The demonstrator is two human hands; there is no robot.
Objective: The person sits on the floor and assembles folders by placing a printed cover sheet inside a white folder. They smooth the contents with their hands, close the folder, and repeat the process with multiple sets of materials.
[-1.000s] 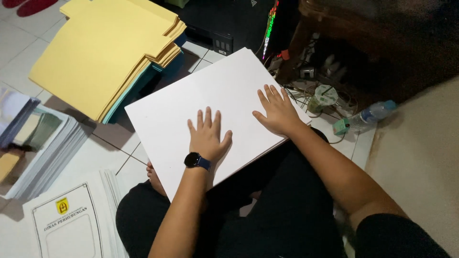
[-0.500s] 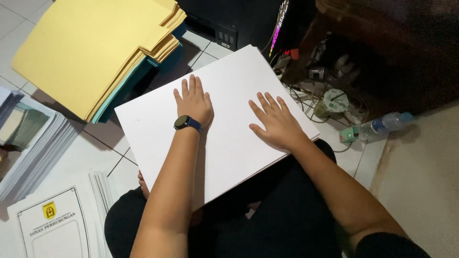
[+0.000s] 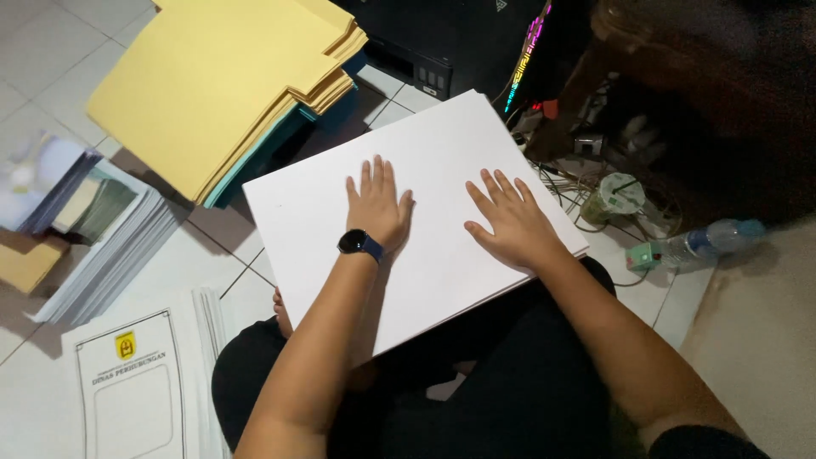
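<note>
The large white sheet [image 3: 425,212] is supported only on the lap of the seated person, with its far corner projecting beyond both hands toward the black printer [image 3: 442,42]. A slide off the lap is judged possible if pressure from the palms is released unevenly, since no firm surface is seen beneath the near edge. A crease or smudge may also be caused by excess downward pressure over the unsupported area between the knees. To the right of the right hand, loose cables [image 3: 569,183] and a plastic bottle [image 3: 705,242] lie close to the sheet's edge and could be caught by it.

The left hand [image 3: 376,208], worn with a dark wristwatch [image 3: 359,244], is laid flat with fingers spread, palm down on the sheet. The right hand [image 3: 510,223] is likewise flat and spread, touching the sheet near its right edge. Nothing is gripped by either hand. A stack of yellow folders [image 3: 221,76] lies beyond the left hand
</note>
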